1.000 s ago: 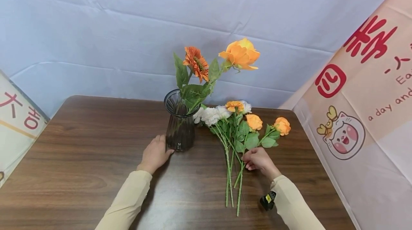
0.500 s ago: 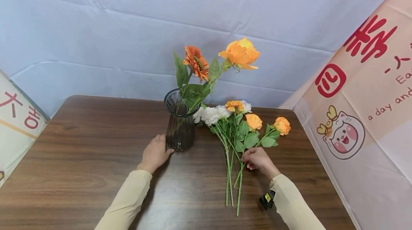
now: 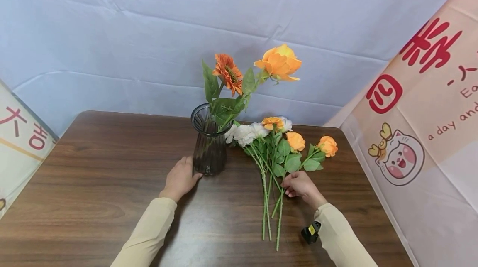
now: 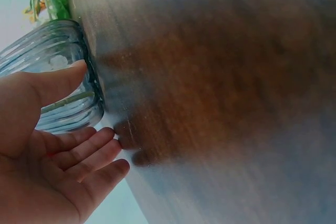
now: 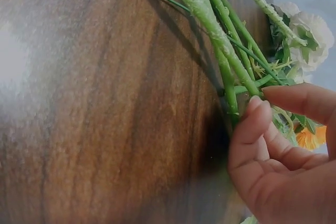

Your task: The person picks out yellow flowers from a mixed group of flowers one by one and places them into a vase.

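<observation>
A dark ribbed glass vase stands upright on the table, with a rust-orange sunflower-like bloom and a large yellow-orange flower leaning out of it. My left hand rests against the vase's lower left side. In the left wrist view its thumb lies along the glass, the fingers fairly straight beside the base. Farther right, my right hand pinches the green stem of an orange rose between thumb and fingertips. That stem's lower end points toward me.
Beside the held rose lie white flowers, a small orange flower and another orange rose, their stems crossing. A black device sits at the right wrist. Pale cloth hangs behind the table.
The orange rose and its stem have shifted very slightly to the right in my right hand. My left hand stays at the vase.
</observation>
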Demonstrator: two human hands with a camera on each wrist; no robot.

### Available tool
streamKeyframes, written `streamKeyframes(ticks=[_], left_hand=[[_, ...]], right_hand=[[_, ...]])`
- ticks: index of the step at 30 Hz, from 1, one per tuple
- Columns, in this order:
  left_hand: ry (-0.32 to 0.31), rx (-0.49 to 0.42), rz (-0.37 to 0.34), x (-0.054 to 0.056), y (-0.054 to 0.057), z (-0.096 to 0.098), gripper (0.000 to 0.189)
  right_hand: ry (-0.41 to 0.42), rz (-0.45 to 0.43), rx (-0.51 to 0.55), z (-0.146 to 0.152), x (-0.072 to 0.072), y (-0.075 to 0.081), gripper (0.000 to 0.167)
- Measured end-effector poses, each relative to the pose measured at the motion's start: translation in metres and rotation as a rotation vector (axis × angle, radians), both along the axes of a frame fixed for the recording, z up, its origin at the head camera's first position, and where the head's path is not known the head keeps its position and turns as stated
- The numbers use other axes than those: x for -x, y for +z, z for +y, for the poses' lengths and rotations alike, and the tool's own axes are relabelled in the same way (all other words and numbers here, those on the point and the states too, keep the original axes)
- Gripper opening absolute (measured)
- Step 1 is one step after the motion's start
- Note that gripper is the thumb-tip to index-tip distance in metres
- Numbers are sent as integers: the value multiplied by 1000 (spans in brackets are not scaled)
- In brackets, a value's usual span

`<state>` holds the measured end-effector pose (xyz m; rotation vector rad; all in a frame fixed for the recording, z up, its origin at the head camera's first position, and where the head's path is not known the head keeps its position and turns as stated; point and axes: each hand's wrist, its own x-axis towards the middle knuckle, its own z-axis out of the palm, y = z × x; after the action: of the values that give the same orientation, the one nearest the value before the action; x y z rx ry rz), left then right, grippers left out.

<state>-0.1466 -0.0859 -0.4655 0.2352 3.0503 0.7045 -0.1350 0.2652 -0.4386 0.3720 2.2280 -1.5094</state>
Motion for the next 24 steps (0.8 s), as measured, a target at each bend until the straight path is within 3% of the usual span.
streamKeyframes(ticks=[8,24], left_hand=[[6,3,-2,-1,1,0,62],[12,6,-11,-1,2,1,62]], right_hand=[[-4,2,36,1,1,2,5],[-3,-27,12,3,3,8,4]])
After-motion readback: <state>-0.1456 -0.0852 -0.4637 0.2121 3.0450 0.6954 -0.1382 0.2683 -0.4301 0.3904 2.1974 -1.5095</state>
